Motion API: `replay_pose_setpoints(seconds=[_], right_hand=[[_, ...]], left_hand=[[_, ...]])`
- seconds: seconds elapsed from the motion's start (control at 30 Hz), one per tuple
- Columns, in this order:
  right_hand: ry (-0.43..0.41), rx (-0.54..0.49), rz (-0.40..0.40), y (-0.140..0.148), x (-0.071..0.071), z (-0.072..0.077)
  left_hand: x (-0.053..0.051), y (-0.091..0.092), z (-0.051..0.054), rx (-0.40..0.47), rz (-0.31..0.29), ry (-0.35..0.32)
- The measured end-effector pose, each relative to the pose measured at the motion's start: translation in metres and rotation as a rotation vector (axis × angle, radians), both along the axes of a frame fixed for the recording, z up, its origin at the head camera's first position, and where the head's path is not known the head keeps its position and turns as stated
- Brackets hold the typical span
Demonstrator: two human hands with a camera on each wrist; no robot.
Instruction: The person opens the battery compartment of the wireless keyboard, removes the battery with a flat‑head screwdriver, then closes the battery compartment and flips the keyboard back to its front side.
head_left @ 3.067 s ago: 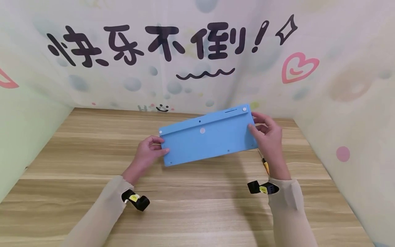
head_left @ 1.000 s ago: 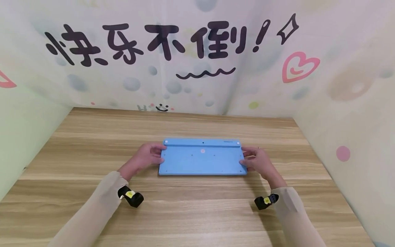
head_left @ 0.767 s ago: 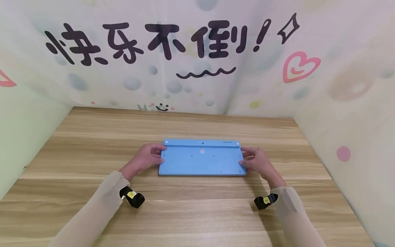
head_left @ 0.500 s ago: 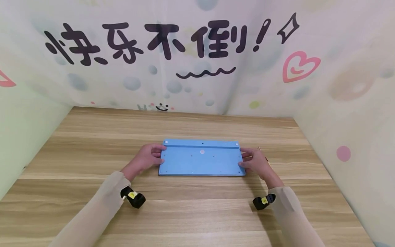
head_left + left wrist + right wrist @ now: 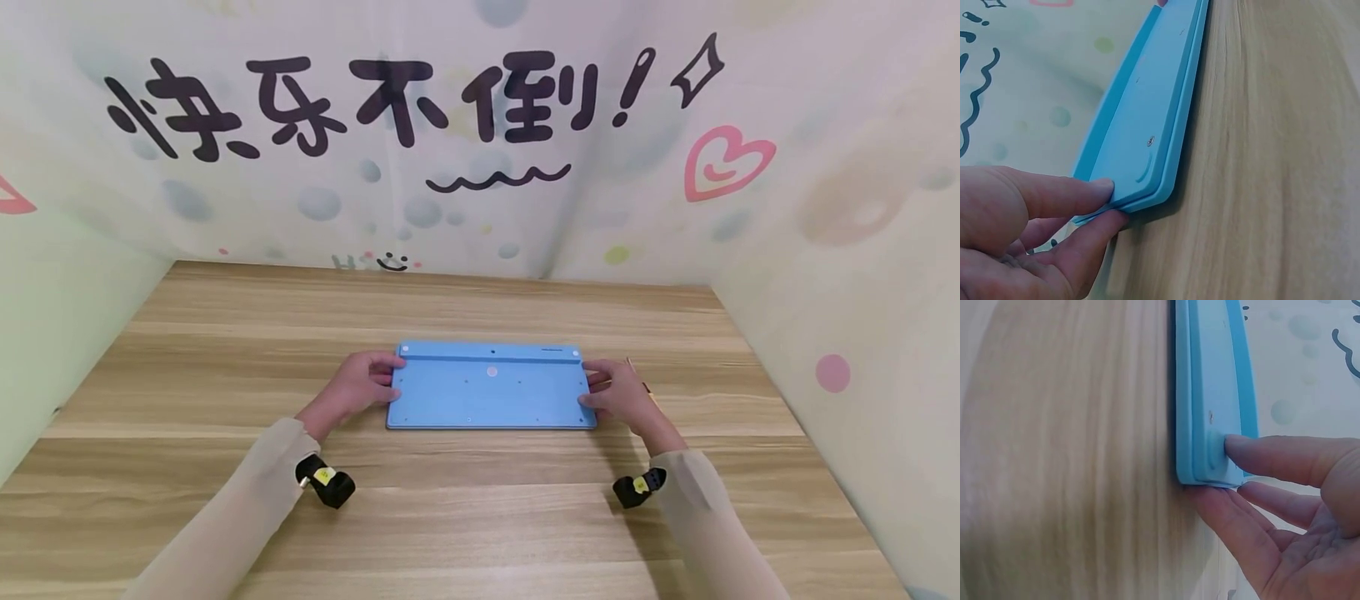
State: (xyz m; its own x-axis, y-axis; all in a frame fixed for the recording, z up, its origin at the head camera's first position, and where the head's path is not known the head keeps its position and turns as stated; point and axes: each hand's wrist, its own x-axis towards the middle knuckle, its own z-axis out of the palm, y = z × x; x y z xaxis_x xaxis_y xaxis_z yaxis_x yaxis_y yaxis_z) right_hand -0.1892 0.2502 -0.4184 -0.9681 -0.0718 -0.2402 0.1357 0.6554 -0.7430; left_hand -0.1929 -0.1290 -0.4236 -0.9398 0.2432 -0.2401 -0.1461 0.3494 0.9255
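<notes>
A blue keyboard (image 5: 487, 398) lies underside up on the table, with a raised ridge along its far edge and small round feet. Gripping its left end is my left hand (image 5: 360, 383), thumb on the underside face and fingers at the edge. At the opposite end my right hand (image 5: 624, 398) pinches it the same way. A screw (image 5: 1150, 141) sits in the underside near the left thumb in the left wrist view. The right wrist view has another screw hole (image 5: 1211, 417) by the right thumb. The key side faces down and is hidden.
A thin tool (image 5: 631, 363), apparently a screwdriver with a yellow-orange handle, lies mostly hidden behind the right hand. The wood-grain table (image 5: 480, 517) meets a printed cloth backdrop (image 5: 285, 208) at the back and side panels left and right.
Three seconds ago both hands held the keyboard tilted and raised; it has come down level onto the table. Over the last second the hands and keyboard have barely moved.
</notes>
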Motion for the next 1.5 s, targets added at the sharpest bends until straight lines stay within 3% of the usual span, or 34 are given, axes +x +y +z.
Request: replay_pose_setpoints(seconds=[0.4,0.73,1.03,1.3,1.5], right_hand=[[-0.002,0.032,0.005,0.000,-0.002,-0.002],[0.012,0.003,0.007,0.003,-0.002,-0.003],[0.034,-0.015,-0.007,0.006,-0.001,-0.005],[0.034,-0.042,-0.001,0.009,0.000,-0.008],[0.032,-0.063,0.009,0.011,0.001,-0.009]], left_hand=[[0.000,0.001,-0.001,-0.056,-0.002,-0.017],[-0.001,0.001,0.000,-0.041,0.005,-0.038],[-0.003,0.001,0.001,-0.104,0.001,0.012],[-0.009,0.001,0.008,-0.132,-0.009,0.063],[-0.016,0.011,0.019,-0.116,-0.062,0.060]])
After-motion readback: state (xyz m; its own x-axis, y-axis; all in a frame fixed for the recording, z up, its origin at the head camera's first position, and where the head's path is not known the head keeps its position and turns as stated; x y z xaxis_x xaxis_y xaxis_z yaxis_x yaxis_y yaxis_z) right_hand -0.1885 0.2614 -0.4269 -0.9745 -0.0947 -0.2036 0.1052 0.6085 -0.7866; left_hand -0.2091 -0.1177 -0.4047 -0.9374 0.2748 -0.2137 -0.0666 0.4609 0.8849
